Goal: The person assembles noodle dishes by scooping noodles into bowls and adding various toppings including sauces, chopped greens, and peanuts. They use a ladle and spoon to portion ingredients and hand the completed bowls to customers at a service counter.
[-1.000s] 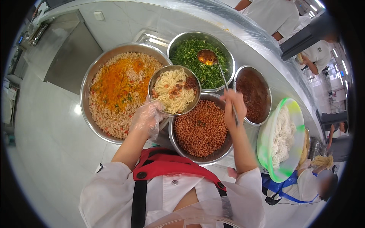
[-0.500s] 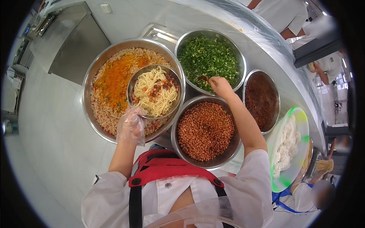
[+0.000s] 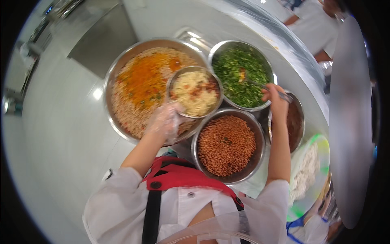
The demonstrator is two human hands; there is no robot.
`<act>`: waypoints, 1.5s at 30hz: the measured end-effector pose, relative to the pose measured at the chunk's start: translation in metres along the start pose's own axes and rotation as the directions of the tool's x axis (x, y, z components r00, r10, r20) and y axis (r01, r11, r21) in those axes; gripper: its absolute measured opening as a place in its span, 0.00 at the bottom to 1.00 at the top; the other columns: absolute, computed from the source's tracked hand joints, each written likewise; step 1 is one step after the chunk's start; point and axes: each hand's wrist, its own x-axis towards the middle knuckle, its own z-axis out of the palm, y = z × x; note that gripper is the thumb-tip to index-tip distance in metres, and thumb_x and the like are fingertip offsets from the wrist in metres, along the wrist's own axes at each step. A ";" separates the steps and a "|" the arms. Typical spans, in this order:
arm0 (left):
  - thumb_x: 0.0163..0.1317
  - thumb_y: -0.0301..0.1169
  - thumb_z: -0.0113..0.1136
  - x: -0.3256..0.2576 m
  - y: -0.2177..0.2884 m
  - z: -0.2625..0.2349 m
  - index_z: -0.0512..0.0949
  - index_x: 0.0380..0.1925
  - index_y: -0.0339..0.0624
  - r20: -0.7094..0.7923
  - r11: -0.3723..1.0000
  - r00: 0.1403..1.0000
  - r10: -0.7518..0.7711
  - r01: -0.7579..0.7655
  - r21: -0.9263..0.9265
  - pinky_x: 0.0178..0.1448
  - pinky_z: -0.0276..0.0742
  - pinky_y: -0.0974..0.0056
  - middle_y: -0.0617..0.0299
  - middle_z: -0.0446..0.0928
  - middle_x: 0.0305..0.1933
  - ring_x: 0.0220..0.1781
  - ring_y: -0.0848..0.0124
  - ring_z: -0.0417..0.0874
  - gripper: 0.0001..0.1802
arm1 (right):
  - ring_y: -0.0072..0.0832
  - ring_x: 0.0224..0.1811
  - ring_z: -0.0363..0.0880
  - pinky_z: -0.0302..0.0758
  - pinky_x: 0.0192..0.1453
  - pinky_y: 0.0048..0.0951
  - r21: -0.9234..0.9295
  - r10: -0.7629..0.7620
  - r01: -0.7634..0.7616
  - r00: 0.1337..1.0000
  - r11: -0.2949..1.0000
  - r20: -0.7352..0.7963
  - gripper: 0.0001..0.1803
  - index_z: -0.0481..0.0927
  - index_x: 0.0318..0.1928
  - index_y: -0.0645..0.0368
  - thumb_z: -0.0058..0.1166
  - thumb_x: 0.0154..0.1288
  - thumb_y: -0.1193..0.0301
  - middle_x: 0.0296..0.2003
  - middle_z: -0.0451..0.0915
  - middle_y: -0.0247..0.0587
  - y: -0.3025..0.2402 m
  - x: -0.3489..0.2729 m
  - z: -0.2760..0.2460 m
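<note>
My left hand [image 3: 164, 121], in a clear plastic glove, grips the near rim of a small steel bowl of pale noodles [image 3: 195, 92] with red sauce on top, held over the big pan. My right hand [image 3: 275, 97] holds a metal spoon [image 3: 260, 84] whose head dips into the steel bowl of chopped green herbs [image 3: 239, 74]. Just in front of me sits a bowl of brown roasted peanuts [image 3: 227, 145].
A large steel pan of orange-seasoned noodles [image 3: 140, 87] fills the left. A bowl of dark red sauce [image 3: 294, 122] stands at the right, with a green-rimmed plate of white shreds [image 3: 308, 175] beside it. Another person in white [image 3: 313, 24] stands beyond the counter.
My right hand moved the spoon from above the peanuts into the green herbs. My left hand kept hold of the noodle bowl, which stays over the big pan.
</note>
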 end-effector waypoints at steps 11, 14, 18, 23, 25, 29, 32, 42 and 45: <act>0.49 0.21 0.56 -0.013 0.027 0.008 0.72 0.25 0.35 -0.175 0.988 0.973 -0.149 0.139 -0.071 0.43 0.79 0.50 0.58 0.72 0.30 0.36 0.63 0.77 0.03 | 0.31 0.29 0.74 0.64 0.34 0.31 -0.278 -0.800 0.954 0.254 0.114 0.544 0.14 0.78 0.37 0.58 0.59 0.46 0.81 0.40 0.78 0.50 -0.047 -0.087 0.086; 0.49 0.25 0.60 -0.033 0.046 0.001 0.72 0.23 0.37 -0.268 0.994 0.963 -0.035 0.007 -0.105 0.44 0.79 0.46 0.60 0.71 0.28 0.35 0.64 0.77 0.06 | 0.34 0.31 0.76 0.68 0.37 0.30 -0.209 -0.818 0.881 0.471 0.424 0.328 0.08 0.77 0.36 0.63 0.53 0.54 0.83 0.36 0.79 0.48 -0.038 -0.059 0.125; 0.46 0.23 0.58 -0.044 0.059 -0.062 0.70 0.35 0.35 -0.212 0.980 0.972 0.099 -0.133 -0.150 0.46 0.77 0.39 0.53 0.71 0.38 0.40 0.56 0.77 0.14 | 0.21 0.32 0.77 0.71 0.37 0.20 0.062 -0.306 0.303 0.896 0.951 0.320 0.08 0.77 0.41 0.64 0.47 0.65 0.76 0.31 0.78 0.40 -0.008 -0.022 0.194; 0.40 0.14 0.42 -0.065 0.108 -0.070 0.52 0.59 0.33 -0.332 0.980 0.925 0.186 -0.198 -0.002 0.47 0.78 0.37 0.40 0.67 0.55 0.53 0.43 0.73 0.38 | 0.26 0.32 0.78 0.72 0.34 0.25 -0.179 -0.727 0.882 0.463 0.436 0.507 0.07 0.77 0.40 0.64 0.49 0.62 0.77 0.36 0.77 0.42 0.046 -0.009 0.250; 0.41 0.15 0.41 -0.073 0.118 -0.072 0.53 0.58 0.32 -0.337 0.970 0.914 0.227 -0.244 -0.008 0.46 0.78 0.37 0.40 0.67 0.54 0.52 0.42 0.74 0.36 | 0.25 0.30 0.78 0.72 0.33 0.27 -0.117 -0.606 0.734 0.629 0.669 0.486 0.06 0.77 0.39 0.64 0.49 0.62 0.77 0.31 0.78 0.43 0.062 -0.013 0.262; 0.41 0.15 0.41 -0.080 0.123 -0.084 0.54 0.58 0.33 -0.383 0.962 0.888 0.255 -0.273 0.007 0.42 0.80 0.39 0.40 0.67 0.54 0.50 0.43 0.76 0.36 | 0.25 0.25 0.79 0.71 0.30 0.24 -0.031 -0.041 0.062 0.885 0.998 0.464 0.10 0.77 0.37 0.67 0.48 0.63 0.71 0.27 0.79 0.42 0.053 -0.007 0.269; 0.39 0.15 0.41 -0.077 0.122 -0.092 0.53 0.59 0.35 -0.379 0.971 0.895 0.234 -0.237 0.039 0.42 0.80 0.39 0.41 0.68 0.54 0.49 0.44 0.77 0.38 | 0.23 0.25 0.79 0.69 0.28 0.21 0.007 0.088 -0.098 0.921 0.995 0.380 0.13 0.77 0.37 0.68 0.46 0.63 0.69 0.27 0.80 0.42 0.035 0.015 0.257; 0.41 0.15 0.43 -0.039 0.103 -0.061 0.52 0.61 0.43 -0.377 0.988 0.915 0.140 -0.152 0.000 0.38 0.83 0.43 0.45 0.70 0.53 0.49 0.48 0.77 0.40 | 0.24 0.29 0.79 0.74 0.35 0.22 0.064 -0.141 0.127 0.912 0.990 0.384 0.13 0.76 0.37 0.64 0.43 0.67 0.66 0.32 0.80 0.42 -0.095 -0.045 0.205; 0.42 0.16 0.44 -0.015 0.084 -0.053 0.54 0.60 0.40 -0.185 0.985 0.976 0.116 -0.137 -0.105 0.40 0.83 0.44 0.44 0.70 0.53 0.49 0.49 0.77 0.37 | 0.34 0.40 0.77 0.75 0.42 0.30 -0.184 -0.724 0.904 0.421 0.386 0.547 0.12 0.77 0.40 0.62 0.52 0.52 0.81 0.38 0.77 0.46 -0.075 -0.077 0.184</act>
